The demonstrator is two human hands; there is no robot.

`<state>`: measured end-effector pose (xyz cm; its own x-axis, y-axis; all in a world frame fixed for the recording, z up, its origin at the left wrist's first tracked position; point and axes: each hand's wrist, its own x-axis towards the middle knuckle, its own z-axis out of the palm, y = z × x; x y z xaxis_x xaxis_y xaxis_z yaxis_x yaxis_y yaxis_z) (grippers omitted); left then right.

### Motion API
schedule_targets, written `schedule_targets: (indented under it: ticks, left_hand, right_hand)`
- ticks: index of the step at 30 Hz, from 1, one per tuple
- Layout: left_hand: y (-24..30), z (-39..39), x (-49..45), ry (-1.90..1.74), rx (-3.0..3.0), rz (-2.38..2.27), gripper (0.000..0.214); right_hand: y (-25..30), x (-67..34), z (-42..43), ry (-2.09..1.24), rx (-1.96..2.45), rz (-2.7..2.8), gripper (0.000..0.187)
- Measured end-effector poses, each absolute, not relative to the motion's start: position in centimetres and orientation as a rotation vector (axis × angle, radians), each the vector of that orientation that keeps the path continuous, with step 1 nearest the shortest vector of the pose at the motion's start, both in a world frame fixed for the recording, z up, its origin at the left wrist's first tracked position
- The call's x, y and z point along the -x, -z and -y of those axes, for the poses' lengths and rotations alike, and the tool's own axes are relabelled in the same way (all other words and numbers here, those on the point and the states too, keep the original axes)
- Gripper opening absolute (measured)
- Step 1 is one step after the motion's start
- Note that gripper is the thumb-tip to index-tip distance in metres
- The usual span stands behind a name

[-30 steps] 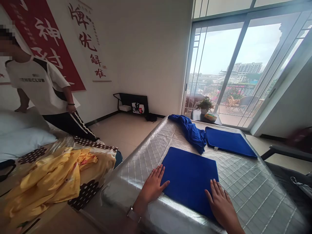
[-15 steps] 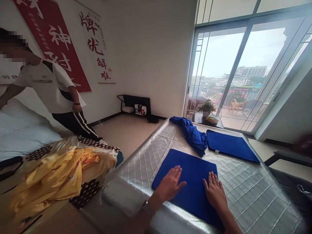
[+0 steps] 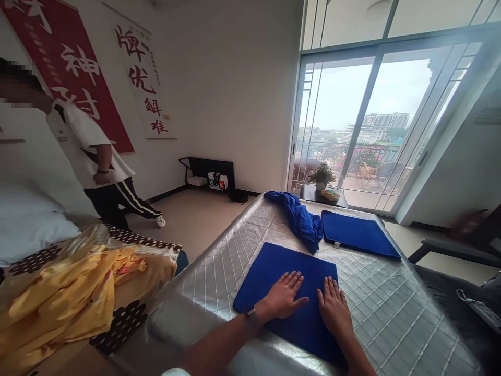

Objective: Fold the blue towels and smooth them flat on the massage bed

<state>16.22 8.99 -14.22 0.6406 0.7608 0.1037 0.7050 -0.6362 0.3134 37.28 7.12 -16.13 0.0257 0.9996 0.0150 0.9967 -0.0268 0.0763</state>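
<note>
A flat blue cloth panel [image 3: 262,277], squarish like a cushion cover or folded cloth, lies on a silver quilted mattress [image 3: 376,292]. Flat on its middle rests my left hand [image 3: 285,296], fingers stretched out and thumb apart. Along its right edge my right hand [image 3: 335,307] lies with straight fingers, palm down. Neither hand grips anything. Behind the panel is a crumpled blue cloth [image 3: 299,219]. To the right of that, a second flat blue panel [image 3: 358,235] with a small white tag lies on the mattress.
At the left, yellow cloth [image 3: 70,297] and pale pillows [image 3: 35,224] lie on another bed. A person [image 3: 92,141] walks beyond it. A small table [image 3: 344,200] with a potted plant [image 3: 323,176] stands by the glass door. Dark seating [image 3: 450,292] adjoins the mattress at right.
My left hand has slid right across the panel, nearer my right hand. The person at left has stepped and drawn an arm back from the pillows. The view has shifted slightly right.
</note>
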Motion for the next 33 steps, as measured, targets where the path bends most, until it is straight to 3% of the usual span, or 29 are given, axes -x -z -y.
schedule_targets:
  ticks: [9,20,33]
  left_hand:
    - [15.9,-8.1,-6.2,-0.297,-2.471,-1.651,0.078]
    - [15.5,-7.7,-6.5,-0.319,-2.462,-1.650,0.079]
    - [14.9,-9.5,-8.8,-0.292,-2.493,-1.710,0.074]
  right_hand:
    - [16.9,-37.4,-7.2,-0.032,-2.335,-2.174,0.067]
    - [12.7,-37.7,-12.4,0.026,-2.294,-2.076,0.065]
    - [15.7,-38.0,-13.5,-0.016,-2.397,-2.122,0.067]
